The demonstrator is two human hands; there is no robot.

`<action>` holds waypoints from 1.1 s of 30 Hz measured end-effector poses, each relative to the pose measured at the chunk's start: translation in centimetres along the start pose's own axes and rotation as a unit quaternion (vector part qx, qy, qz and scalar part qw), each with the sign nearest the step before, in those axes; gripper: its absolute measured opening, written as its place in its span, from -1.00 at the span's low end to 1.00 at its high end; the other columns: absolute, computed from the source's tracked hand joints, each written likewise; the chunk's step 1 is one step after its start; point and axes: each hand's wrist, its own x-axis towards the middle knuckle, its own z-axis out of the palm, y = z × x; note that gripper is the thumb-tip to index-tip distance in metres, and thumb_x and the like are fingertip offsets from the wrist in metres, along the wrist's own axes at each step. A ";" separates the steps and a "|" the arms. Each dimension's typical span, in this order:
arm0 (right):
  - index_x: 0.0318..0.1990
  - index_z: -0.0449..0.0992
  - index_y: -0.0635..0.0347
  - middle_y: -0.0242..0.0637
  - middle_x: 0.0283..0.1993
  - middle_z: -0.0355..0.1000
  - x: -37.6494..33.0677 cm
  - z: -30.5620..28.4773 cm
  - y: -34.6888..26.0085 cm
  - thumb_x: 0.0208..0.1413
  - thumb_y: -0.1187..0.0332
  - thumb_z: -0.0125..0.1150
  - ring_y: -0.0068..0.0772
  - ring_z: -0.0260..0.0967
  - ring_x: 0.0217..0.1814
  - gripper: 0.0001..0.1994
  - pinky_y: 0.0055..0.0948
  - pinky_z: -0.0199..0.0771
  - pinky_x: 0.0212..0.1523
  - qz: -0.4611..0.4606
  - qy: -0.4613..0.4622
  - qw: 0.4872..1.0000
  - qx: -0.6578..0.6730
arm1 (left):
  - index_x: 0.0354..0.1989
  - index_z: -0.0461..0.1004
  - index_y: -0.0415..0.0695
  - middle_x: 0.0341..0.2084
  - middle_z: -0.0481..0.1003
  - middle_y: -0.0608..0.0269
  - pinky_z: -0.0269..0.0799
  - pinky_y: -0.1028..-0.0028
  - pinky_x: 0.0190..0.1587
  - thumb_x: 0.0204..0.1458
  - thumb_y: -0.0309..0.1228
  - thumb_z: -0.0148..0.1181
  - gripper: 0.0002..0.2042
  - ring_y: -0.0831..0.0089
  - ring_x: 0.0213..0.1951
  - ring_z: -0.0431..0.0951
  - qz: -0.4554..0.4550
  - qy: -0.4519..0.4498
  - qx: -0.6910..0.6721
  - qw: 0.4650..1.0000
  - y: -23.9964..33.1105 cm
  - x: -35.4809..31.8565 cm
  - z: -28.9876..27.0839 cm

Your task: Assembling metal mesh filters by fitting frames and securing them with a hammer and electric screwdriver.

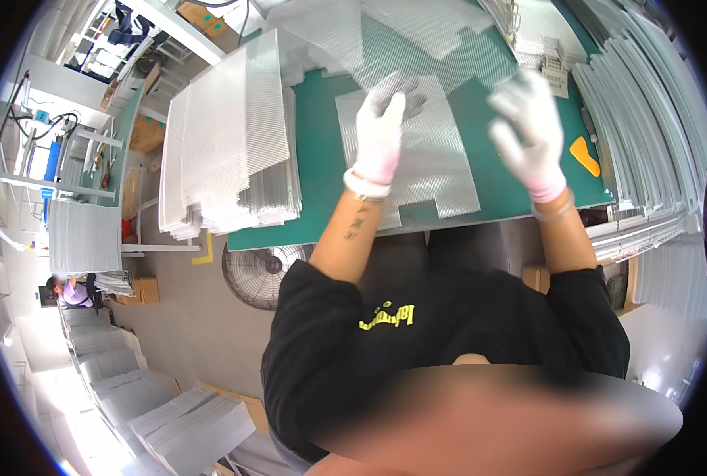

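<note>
My left hand (pixel 381 127), in a white glove with grey fingers, is at the near edge of a translucent ridged sheet (pixel 457 75). Its thumb lies over the edge and its fingers seem closed on it. Below that hand another clear ridged sheet (pixel 433 170) with notched edges lies flat on the green tabletop (pixel 318 151). To the right, my right hand (pixel 532 131) is gloved in white and raised over the table. Its thumb stands apart from the fingers, whose tips are smeared by motion, and I see nothing in it.
A tall stack of ridged sheets (pixel 226 135) stands at the left table end. A flat yellow piece (pixel 584 156) lies near the right edge, beside stacked long grey strips (pixel 639 119). A floor fan (pixel 262 274) stands below the table. Far left, a person (pixel 76 292) is among stacks.
</note>
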 end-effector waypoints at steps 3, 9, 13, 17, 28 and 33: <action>0.39 0.24 0.19 0.02 0.33 0.30 -2.7 -1.0 -1.0 0.06 0.38 0.35 0.03 0.28 0.34 -0.30 -0.25 0.22 0.38 0.235 0.032 0.972 0.011 | 0.18 0.33 -0.39 -0.02 0.53 0.00 0.53 0.36 0.08 0.26 -0.54 0.04 -0.66 0.26 -0.01 0.58 -0.060 -0.034 0.039 0.997 1.6 -4.8 -2.3; 0.38 0.24 0.26 -0.01 0.36 0.32 -7.7 1.5 -5.3 0.03 0.42 0.37 -0.17 0.32 0.38 -0.28 -0.39 0.28 0.32 0.301 -0.052 0.935 0.180 | 0.34 0.19 -0.37 0.11 0.44 -0.03 0.51 0.43 0.02 0.08 -0.48 0.31 -0.35 0.43 -0.11 0.58 0.195 0.134 0.366 0.900 -0.6 -11.4 -5.7; 0.23 0.44 0.18 0.00 0.10 0.51 -9.3 3.5 -6.8 0.05 0.31 0.34 -0.07 0.52 0.11 -0.45 -0.37 0.47 0.12 0.382 -0.158 0.898 0.155 | 0.39 0.15 -0.29 0.09 0.46 -0.03 0.51 0.38 -0.07 0.02 -0.41 0.38 -0.24 0.35 -0.24 0.53 0.120 0.080 0.561 0.815 -0.7 -12.8 -8.0; 0.20 0.47 0.17 0.00 0.06 0.53 -9.7 4.9 -6.9 0.06 0.26 0.32 0.01 0.52 0.04 -0.48 -0.35 0.50 0.07 0.369 -0.153 0.907 0.137 | 0.28 0.29 -0.33 -0.26 0.49 0.02 0.47 0.27 -0.15 -0.03 -0.27 0.41 -0.29 0.17 -0.25 0.53 0.136 0.047 0.673 0.725 -1.0 -12.8 -9.0; 0.23 0.45 0.07 -0.04 0.04 0.53 -11.3 7.9 -6.0 0.09 0.24 0.30 -0.03 0.51 0.02 -0.49 -0.28 0.50 0.04 0.347 -0.228 0.910 0.013 | 0.27 0.30 -0.31 -0.23 0.50 -0.03 0.47 0.21 -0.09 0.00 -0.17 0.36 -0.30 0.04 -0.18 0.53 0.025 0.004 0.751 0.660 -3.0 -11.3 -10.3; 0.23 0.44 0.04 -0.08 -0.04 0.54 -10.8 7.8 -6.0 0.11 0.22 0.27 -0.03 0.51 -0.05 -0.50 -0.25 0.52 -0.04 0.348 -0.250 0.903 0.019 | 0.27 0.30 -0.30 -0.20 0.50 -0.01 0.48 0.20 -0.10 -0.01 -0.13 0.35 -0.28 0.07 -0.16 0.54 0.044 0.002 0.763 0.645 -3.3 -11.2 -11.1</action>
